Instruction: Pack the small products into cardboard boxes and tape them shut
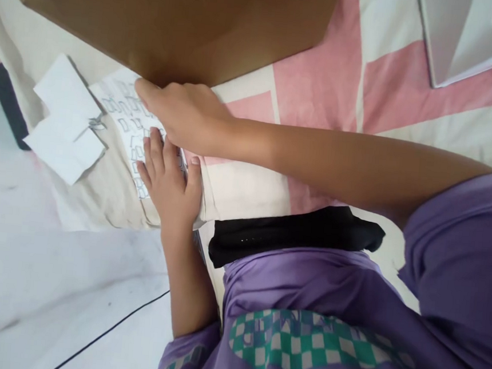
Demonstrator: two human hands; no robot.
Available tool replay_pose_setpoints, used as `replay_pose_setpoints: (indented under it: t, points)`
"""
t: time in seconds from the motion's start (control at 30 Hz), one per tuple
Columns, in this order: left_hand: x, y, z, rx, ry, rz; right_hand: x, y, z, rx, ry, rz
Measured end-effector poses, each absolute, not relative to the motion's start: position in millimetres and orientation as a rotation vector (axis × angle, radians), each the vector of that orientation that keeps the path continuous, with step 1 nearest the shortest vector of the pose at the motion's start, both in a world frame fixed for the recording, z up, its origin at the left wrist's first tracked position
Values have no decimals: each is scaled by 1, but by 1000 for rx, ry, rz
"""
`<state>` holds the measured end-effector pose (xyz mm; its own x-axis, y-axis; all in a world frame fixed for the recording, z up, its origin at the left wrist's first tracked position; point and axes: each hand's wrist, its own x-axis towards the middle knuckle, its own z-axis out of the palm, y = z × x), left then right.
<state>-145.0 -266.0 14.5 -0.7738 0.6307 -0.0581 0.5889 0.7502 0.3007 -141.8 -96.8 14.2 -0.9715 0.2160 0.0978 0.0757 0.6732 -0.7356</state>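
Observation:
A white sheet (136, 134) covered with rows of small hand-drawn box shapes lies on the bedspread, at the foot of a brown box. My left hand (169, 180) rests flat on the lower part of this sheet, fingers spread. Just above it, my right hand (190, 110) is over the sheet's upper right, close against the box, with its fingers curled in. Whatever those fingers hold, if anything, is hidden. Left of the sheet lie white paper pieces (68, 126), with small thin grey bits (97, 124) beside them.
The large brown box (191, 24) stands along the top. A silver, flat-panelled object (477, 44) sits at the upper right on the pink and white bedspread (318, 93). A dark strip (9, 106) lies at the left, and a black cable (108, 333) crosses the pale marbled surface below.

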Motion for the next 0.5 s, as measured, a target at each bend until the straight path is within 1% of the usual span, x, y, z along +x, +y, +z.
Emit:
replay_pose_setpoints:
  t: [0.1, 0.3, 0.43, 0.5]
  points:
    - [-146, -267, 13, 990, 2811, 391, -145, -94, 10, -157, -2588, 1290]
    - [-146, -268, 11, 1066, 2851, 441, -150, -87, 8, -2, -2184, 1831]
    - [-140, -271, 9, 1114, 3038, 564, -155, -84, 9, 84, -2044, 2248]
    - [-140, -276, 9, 1177, 3119, 649, -156, -85, 10, 120, -2009, 2342]
